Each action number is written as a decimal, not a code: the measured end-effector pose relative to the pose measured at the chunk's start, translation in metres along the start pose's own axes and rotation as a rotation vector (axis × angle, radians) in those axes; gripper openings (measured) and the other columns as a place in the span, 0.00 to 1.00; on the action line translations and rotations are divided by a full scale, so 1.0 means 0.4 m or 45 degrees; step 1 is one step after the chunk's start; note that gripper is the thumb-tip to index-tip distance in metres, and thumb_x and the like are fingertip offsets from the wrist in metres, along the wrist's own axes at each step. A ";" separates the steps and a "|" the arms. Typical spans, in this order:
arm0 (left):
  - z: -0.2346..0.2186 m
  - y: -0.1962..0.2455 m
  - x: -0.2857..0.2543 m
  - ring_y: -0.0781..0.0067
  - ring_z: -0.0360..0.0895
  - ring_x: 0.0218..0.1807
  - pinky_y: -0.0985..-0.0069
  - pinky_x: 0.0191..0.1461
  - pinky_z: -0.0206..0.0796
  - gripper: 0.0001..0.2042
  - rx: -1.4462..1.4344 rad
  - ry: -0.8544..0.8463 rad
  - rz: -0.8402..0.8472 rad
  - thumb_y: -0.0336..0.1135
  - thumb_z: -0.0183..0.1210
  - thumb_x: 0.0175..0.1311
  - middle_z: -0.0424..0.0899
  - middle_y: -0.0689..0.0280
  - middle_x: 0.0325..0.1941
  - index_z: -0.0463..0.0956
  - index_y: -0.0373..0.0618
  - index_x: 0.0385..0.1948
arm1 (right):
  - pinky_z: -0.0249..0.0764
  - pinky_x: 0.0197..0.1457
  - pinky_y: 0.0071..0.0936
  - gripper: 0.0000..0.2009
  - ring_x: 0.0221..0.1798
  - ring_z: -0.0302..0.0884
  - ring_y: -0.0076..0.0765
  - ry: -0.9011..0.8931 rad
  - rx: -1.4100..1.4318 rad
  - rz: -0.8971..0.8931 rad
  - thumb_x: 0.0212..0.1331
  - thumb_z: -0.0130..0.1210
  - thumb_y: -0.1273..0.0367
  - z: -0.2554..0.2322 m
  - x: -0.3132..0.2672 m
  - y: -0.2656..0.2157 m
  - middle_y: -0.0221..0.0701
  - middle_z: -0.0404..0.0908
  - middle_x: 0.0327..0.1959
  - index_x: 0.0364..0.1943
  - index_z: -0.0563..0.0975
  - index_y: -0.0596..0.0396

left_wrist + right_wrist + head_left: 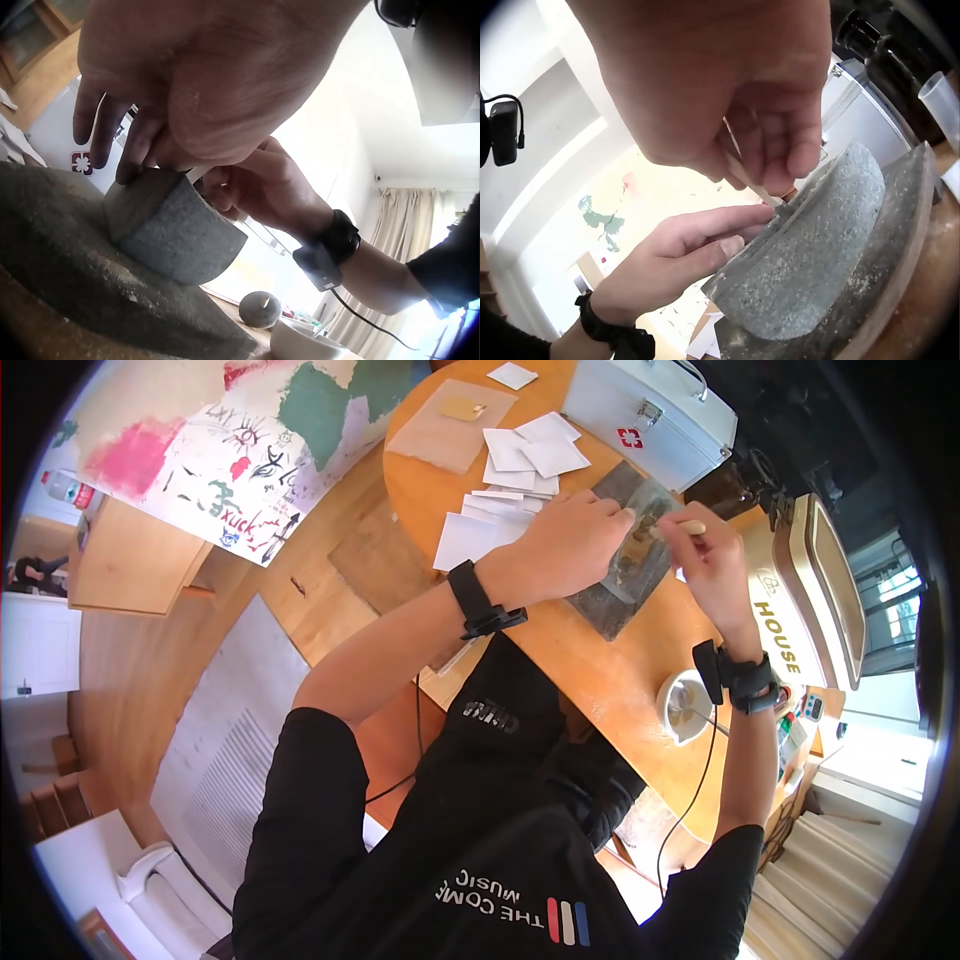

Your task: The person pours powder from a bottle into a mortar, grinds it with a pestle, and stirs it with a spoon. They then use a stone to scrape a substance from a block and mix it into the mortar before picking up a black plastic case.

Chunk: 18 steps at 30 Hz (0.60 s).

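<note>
A half-moon block of grey stone (802,262) stands on a dark stone slab (67,255). My left hand (565,550) holds the block's upper edge, thumb and fingertips resting along it in both wrist views. From the other side my right hand (710,555) pinches a slim pale stick (754,180), like a wooden tool handle. It slants down, its lower end right at the block's top edge beside my left fingertips. In the head view the pale rounded end of the stick shows above the right fingers. The exact kind of tool I cannot tell.
Several white square sheets (550,450) lie beside the slab. A silver case (650,420) with a red emblem stands behind it. A white bowl (685,705) with a utensil is near the right forearm. A brown-and-cream bin marked HOUSE (780,620) stands to the right.
</note>
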<state>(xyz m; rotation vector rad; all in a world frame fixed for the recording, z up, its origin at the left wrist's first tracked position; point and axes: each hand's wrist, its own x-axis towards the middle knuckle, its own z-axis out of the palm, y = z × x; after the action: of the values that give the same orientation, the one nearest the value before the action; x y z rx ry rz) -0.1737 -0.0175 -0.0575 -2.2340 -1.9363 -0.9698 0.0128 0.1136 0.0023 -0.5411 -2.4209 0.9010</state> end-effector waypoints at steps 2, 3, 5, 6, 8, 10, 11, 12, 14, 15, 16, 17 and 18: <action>-0.006 0.007 0.001 0.52 0.81 0.48 0.59 0.49 0.75 0.20 -0.011 0.010 0.011 0.24 0.61 0.62 0.85 0.58 0.43 0.79 0.34 0.58 | 0.69 0.29 0.22 0.03 0.26 0.72 0.18 0.090 -0.035 -0.085 0.67 0.63 0.75 0.007 0.017 0.004 0.31 0.82 0.28 0.39 0.84 0.63; -0.011 0.011 0.004 0.52 0.81 0.49 0.59 0.49 0.75 0.20 -0.025 -0.022 -0.009 0.24 0.60 0.62 0.85 0.58 0.43 0.79 0.35 0.58 | 0.69 0.29 0.22 0.03 0.25 0.72 0.18 0.141 -0.058 -0.128 0.67 0.63 0.76 0.005 0.022 0.005 0.31 0.82 0.29 0.39 0.84 0.63; -0.023 0.015 0.007 0.53 0.81 0.49 0.59 0.50 0.74 0.20 -0.051 -0.082 -0.043 0.24 0.60 0.62 0.85 0.58 0.44 0.79 0.35 0.58 | 0.69 0.29 0.22 0.03 0.25 0.72 0.19 0.065 0.072 -0.009 0.67 0.64 0.76 0.010 0.013 0.000 0.31 0.81 0.28 0.38 0.84 0.63; -0.023 0.014 0.008 0.52 0.81 0.49 0.59 0.50 0.74 0.21 -0.050 -0.068 -0.033 0.23 0.60 0.62 0.85 0.58 0.44 0.79 0.35 0.58 | 0.69 0.29 0.22 0.03 0.24 0.72 0.20 0.023 0.137 0.049 0.67 0.64 0.76 0.012 0.010 0.002 0.31 0.81 0.28 0.38 0.84 0.63; -0.019 0.014 0.004 0.52 0.80 0.50 0.59 0.51 0.74 0.21 -0.054 -0.041 -0.021 0.23 0.60 0.62 0.84 0.58 0.45 0.78 0.36 0.59 | 0.69 0.30 0.23 0.03 0.25 0.72 0.21 0.099 -0.018 -0.035 0.67 0.64 0.76 0.001 0.015 0.003 0.33 0.80 0.28 0.38 0.83 0.63; -0.019 0.015 0.002 0.52 0.80 0.50 0.59 0.51 0.74 0.21 -0.054 -0.038 -0.027 0.23 0.60 0.61 0.84 0.58 0.45 0.78 0.36 0.59 | 0.69 0.29 0.25 0.04 0.25 0.72 0.23 0.121 -0.181 -0.087 0.66 0.64 0.75 -0.024 0.025 -0.009 0.34 0.79 0.26 0.37 0.83 0.63; -0.020 0.016 0.001 0.52 0.80 0.50 0.59 0.52 0.74 0.21 -0.055 -0.038 -0.028 0.22 0.60 0.61 0.84 0.58 0.45 0.78 0.37 0.59 | 0.68 0.29 0.26 0.04 0.24 0.72 0.24 0.074 -0.139 -0.044 0.66 0.64 0.75 -0.021 0.023 -0.008 0.35 0.79 0.26 0.37 0.83 0.62; -0.021 0.016 0.002 0.52 0.80 0.50 0.59 0.52 0.73 0.21 -0.057 -0.047 -0.029 0.22 0.60 0.61 0.84 0.58 0.45 0.78 0.37 0.59 | 0.68 0.29 0.27 0.04 0.24 0.72 0.26 0.029 -0.098 -0.003 0.66 0.65 0.74 -0.012 0.022 -0.007 0.35 0.78 0.26 0.36 0.83 0.62; -0.023 0.015 0.004 0.52 0.80 0.50 0.59 0.53 0.73 0.21 -0.058 -0.062 -0.032 0.22 0.60 0.61 0.84 0.58 0.46 0.78 0.37 0.58 | 0.69 0.29 0.29 0.05 0.23 0.72 0.29 0.027 -0.111 -0.010 0.66 0.65 0.74 -0.004 0.030 -0.016 0.36 0.78 0.25 0.36 0.82 0.62; -0.023 0.014 0.005 0.52 0.80 0.50 0.59 0.52 0.73 0.21 -0.053 -0.062 -0.033 0.22 0.60 0.61 0.84 0.58 0.46 0.78 0.37 0.58 | 0.69 0.29 0.30 0.05 0.23 0.72 0.31 0.067 -0.162 -0.056 0.66 0.65 0.73 0.000 0.036 -0.023 0.37 0.78 0.25 0.35 0.82 0.62; -0.021 0.013 0.004 0.52 0.80 0.50 0.59 0.52 0.73 0.21 -0.049 -0.062 -0.036 0.22 0.60 0.61 0.84 0.58 0.46 0.78 0.37 0.58 | 0.69 0.29 0.31 0.05 0.23 0.71 0.33 0.105 -0.213 -0.102 0.66 0.65 0.73 0.001 0.040 -0.026 0.37 0.77 0.25 0.35 0.81 0.61; -0.020 0.013 0.003 0.52 0.80 0.50 0.59 0.52 0.73 0.21 -0.044 -0.063 -0.039 0.22 0.60 0.61 0.84 0.58 0.47 0.78 0.37 0.58 | 0.69 0.30 0.31 0.06 0.23 0.71 0.33 0.065 -0.215 -0.108 0.66 0.65 0.73 0.000 0.042 -0.023 0.37 0.78 0.25 0.35 0.81 0.62; -0.020 0.014 0.002 0.52 0.80 0.50 0.59 0.52 0.73 0.21 -0.051 -0.069 -0.040 0.23 0.60 0.61 0.84 0.58 0.47 0.78 0.37 0.58 | 0.69 0.30 0.30 0.06 0.23 0.71 0.34 0.027 -0.218 -0.114 0.66 0.65 0.73 0.001 0.044 -0.017 0.37 0.78 0.25 0.35 0.81 0.62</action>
<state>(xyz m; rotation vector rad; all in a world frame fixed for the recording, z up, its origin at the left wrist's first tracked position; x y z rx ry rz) -0.1719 -0.0214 -0.0488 -2.2812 -1.9972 -0.9707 -0.0025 0.1178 0.0120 -0.4962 -2.4953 0.6520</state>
